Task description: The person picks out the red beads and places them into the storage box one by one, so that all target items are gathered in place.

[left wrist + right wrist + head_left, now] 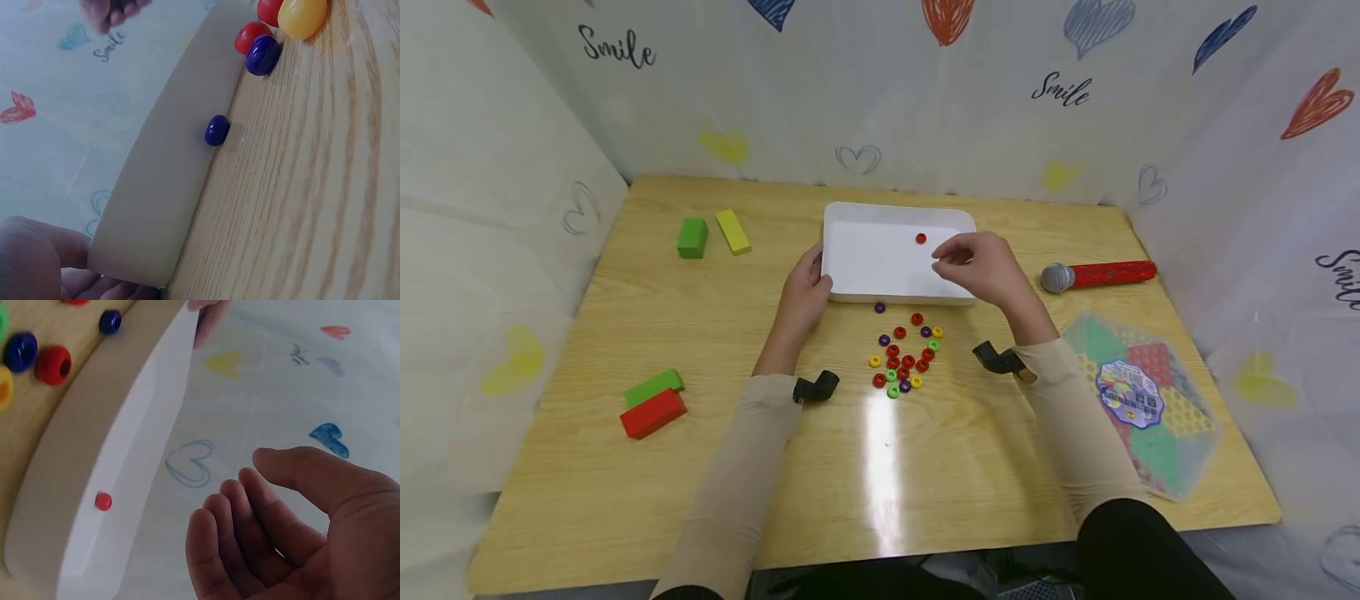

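Observation:
A white tray [872, 250] sits at the back middle of the table with one red bead [921, 238] in its right half. My left hand [805, 292] grips the tray's left end, thumb on the near side and fingers reaching beneath the edge, as the left wrist view shows. Over the tray's right side hovers my right hand [976, 265], its thumb and fingers apart and loosely bent, nothing between them. In front of the tray lie several beads in red, yellow, green and purple; one purple bead [217, 130] lies right by its near wall.
To the right lie a red microphone [1105, 275] and a clear plastic case [1150, 400] with coloured sections. On the left are a green block [692, 238], a yellow block [733, 232], another green block [653, 387] and a red block [653, 414]. Printed curtains enclose the table.

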The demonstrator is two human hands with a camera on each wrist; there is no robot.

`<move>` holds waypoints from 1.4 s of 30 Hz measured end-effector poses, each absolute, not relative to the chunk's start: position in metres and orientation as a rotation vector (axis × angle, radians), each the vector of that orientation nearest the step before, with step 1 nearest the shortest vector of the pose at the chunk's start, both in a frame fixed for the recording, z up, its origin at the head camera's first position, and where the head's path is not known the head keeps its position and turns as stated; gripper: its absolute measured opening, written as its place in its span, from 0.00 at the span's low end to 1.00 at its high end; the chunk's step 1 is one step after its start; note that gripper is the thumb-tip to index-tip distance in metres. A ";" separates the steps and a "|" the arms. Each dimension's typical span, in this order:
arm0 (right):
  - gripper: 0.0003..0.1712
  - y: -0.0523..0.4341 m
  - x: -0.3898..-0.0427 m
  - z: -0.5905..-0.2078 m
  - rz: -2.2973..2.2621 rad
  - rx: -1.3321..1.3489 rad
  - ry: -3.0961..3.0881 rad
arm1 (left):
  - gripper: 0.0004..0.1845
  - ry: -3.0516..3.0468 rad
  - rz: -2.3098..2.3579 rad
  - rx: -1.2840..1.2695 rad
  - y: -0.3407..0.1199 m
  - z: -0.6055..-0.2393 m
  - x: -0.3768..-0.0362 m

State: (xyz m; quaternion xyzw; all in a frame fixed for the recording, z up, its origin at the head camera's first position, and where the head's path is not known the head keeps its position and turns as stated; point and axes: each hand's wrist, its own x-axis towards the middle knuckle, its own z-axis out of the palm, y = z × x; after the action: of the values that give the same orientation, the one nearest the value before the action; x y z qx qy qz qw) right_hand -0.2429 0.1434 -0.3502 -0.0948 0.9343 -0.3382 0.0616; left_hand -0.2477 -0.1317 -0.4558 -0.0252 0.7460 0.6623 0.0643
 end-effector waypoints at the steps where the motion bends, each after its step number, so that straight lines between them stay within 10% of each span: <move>1: 0.12 0.143 -0.234 -0.353 -1.042 -0.311 2.827 | 0.33 2.250 2.005 -0.076 -0.132 -0.455 -0.248; 16: 0.12 0.147 -0.180 -0.403 -0.798 -0.575 2.765 | 0.33 2.243 2.029 -0.120 -0.133 -0.450 -0.255; 42: 0.09 0.157 -0.195 -0.388 -0.836 -0.510 2.796 | 0.34 2.227 1.983 -0.153 -0.128 -0.453 -0.249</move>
State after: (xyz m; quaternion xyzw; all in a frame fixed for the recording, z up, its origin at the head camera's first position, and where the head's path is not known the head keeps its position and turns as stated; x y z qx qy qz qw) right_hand -0.1953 0.1571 -0.3876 -0.1713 0.9400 -0.2811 0.0892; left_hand -0.2488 -0.1280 -0.4534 -0.0510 0.7435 0.6623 0.0778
